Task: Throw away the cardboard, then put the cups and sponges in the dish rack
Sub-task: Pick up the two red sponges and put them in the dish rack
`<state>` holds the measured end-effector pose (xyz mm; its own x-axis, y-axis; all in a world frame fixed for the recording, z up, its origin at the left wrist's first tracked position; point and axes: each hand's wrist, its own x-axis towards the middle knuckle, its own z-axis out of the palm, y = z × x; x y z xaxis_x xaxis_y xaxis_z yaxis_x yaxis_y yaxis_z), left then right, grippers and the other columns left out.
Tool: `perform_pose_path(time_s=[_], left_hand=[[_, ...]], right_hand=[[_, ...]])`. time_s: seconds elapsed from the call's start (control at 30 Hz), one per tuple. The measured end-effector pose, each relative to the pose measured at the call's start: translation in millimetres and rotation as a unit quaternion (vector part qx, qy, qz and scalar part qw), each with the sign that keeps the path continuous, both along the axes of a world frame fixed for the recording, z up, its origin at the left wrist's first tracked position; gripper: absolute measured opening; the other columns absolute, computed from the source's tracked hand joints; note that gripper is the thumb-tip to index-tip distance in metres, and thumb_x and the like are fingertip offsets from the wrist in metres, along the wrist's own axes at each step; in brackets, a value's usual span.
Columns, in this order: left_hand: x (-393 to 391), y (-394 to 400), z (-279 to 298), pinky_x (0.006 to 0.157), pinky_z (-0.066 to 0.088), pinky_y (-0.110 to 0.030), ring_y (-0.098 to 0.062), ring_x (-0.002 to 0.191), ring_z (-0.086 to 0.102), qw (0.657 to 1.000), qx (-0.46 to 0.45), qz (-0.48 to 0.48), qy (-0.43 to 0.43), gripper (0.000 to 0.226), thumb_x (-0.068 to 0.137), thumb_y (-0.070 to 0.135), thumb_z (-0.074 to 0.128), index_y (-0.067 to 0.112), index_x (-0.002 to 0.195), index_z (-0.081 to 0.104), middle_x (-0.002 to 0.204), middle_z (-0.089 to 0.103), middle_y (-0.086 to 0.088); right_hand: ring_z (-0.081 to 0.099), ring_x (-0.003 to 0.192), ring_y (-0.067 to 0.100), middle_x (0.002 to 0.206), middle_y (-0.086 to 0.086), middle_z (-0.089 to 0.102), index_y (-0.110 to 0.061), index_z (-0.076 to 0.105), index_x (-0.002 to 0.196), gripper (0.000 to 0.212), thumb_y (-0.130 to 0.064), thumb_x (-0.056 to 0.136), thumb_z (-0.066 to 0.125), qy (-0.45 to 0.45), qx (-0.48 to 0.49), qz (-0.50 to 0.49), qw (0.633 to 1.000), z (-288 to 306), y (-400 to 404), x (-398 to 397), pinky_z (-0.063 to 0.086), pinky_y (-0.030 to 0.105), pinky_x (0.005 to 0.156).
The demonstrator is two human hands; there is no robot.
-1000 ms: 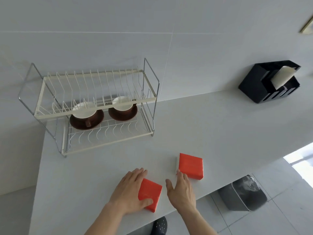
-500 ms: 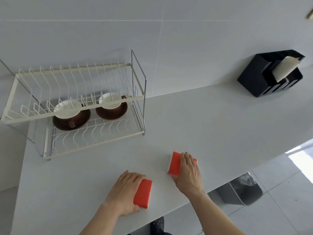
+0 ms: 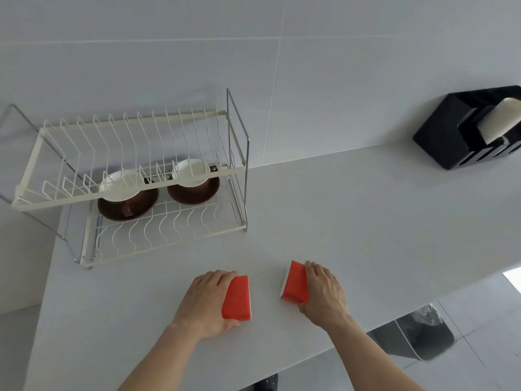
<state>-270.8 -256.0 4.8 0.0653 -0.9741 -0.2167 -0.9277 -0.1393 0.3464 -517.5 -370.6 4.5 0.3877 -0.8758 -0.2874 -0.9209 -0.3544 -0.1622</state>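
Note:
Two orange sponges stand tipped on edge on the white counter. My left hand grips the left sponge. My right hand grips the right sponge, which has a white layer on its left face. The cream wire dish rack stands against the wall to the upper left. On its lower shelf sit two brown cups with white insides, the left cup and the right cup. No cardboard is in view.
A black holder with a pale roll in it sits at the counter's far right by the wall. Below the counter's front edge, on the tiled floor, a bin with a dark bag shows at the lower right.
Both hands have closed around the sponges and tipped them up from lying flat onto their edges. My view has shifted, so the rack sits more centred.

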Motion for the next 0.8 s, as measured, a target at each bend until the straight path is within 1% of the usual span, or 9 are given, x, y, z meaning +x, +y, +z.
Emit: perform_pose_path(time_s=[0.2, 0.37, 0.47, 0.6, 0.73, 0.8], left_hand=[[29.5, -12.0, 42.1, 0.115, 0.023, -0.03, -0.013, 0.132, 0.036, 0.999, -0.031, 0.026, -0.016, 0.106, 0.059, 0.069, 0.071, 0.03, 0.147, 0.026, 0.144, 0.038, 0.012], [55.5, -33.5, 97.9, 0.114, 0.027, -0.033, -0.014, 0.131, 0.036, 0.997, -0.061, 0.037, -0.043, 0.107, 0.058, 0.071, 0.071, 0.03, 0.146, 0.026, 0.144, 0.038, 0.011], [61.4, -51.8, 135.3, 0.112, 0.03, -0.034, -0.014, 0.129, 0.038, 0.994, -0.09, 0.045, -0.053, 0.106, 0.058, 0.071, 0.071, 0.032, 0.146, 0.026, 0.141, 0.04, 0.012], [61.3, -76.0, 182.1, 0.113, 0.03, -0.038, -0.015, 0.131, 0.038, 0.989, -0.125, 0.042, -0.065, 0.105, 0.058, 0.074, 0.068, 0.035, 0.145, 0.025, 0.141, 0.041, 0.013], [55.4, -100.0, 220.4, 0.111, 0.032, -0.036, -0.014, 0.128, 0.04, 0.985, -0.151, 0.052, -0.064, 0.105, 0.058, 0.076, 0.068, 0.031, 0.145, 0.028, 0.141, 0.042, 0.011], [57.3, -102.9, 230.9, 0.109, 0.033, -0.036, -0.014, 0.127, 0.041, 0.983, -0.165, 0.052, -0.066, 0.106, 0.058, 0.075, 0.069, 0.03, 0.145, 0.028, 0.141, 0.043, 0.01]], right_hand=[[0.034, 0.136, 0.022, 0.149, -0.001, 0.037, -0.014, 0.018, 0.152, 0.106, -0.039, 0.069, 0.079, -0.026, 0.001, 0.015, 1.0, 38.1, -21.4, 25.4, 0.032, 0.028, 0.11], [0.035, 0.137, 0.021, 0.15, -0.002, 0.036, -0.015, 0.017, 0.153, 0.109, -0.041, 0.067, 0.079, -0.052, -0.038, 0.041, 0.997, 89.8, -52.4, 47.1, 0.032, 0.029, 0.11], [0.036, 0.136, 0.021, 0.149, -0.001, 0.037, -0.014, 0.017, 0.153, 0.109, -0.042, 0.067, 0.079, -0.067, -0.065, 0.054, 0.994, 123.6, -73.3, 59.2, 0.033, 0.03, 0.109], [0.037, 0.134, 0.022, 0.148, 0.0, 0.038, -0.014, 0.016, 0.153, 0.108, -0.041, 0.069, 0.078, -0.086, -0.106, 0.072, 0.988, 169.2, -101.7, 70.9, 0.035, 0.031, 0.106], [0.04, 0.13, 0.022, 0.145, 0.0, 0.04, -0.015, 0.017, 0.153, 0.107, -0.042, 0.07, 0.078, -0.105, -0.138, 0.085, 0.981, 216.0, -130.5, 77.7, 0.039, 0.031, 0.101], [0.041, 0.129, 0.023, 0.144, 0.0, 0.042, -0.015, 0.018, 0.152, 0.106, -0.042, 0.068, 0.078, -0.109, -0.151, 0.095, 0.978, 228.7, -137.1, 81.6, 0.04, 0.032, 0.1]])
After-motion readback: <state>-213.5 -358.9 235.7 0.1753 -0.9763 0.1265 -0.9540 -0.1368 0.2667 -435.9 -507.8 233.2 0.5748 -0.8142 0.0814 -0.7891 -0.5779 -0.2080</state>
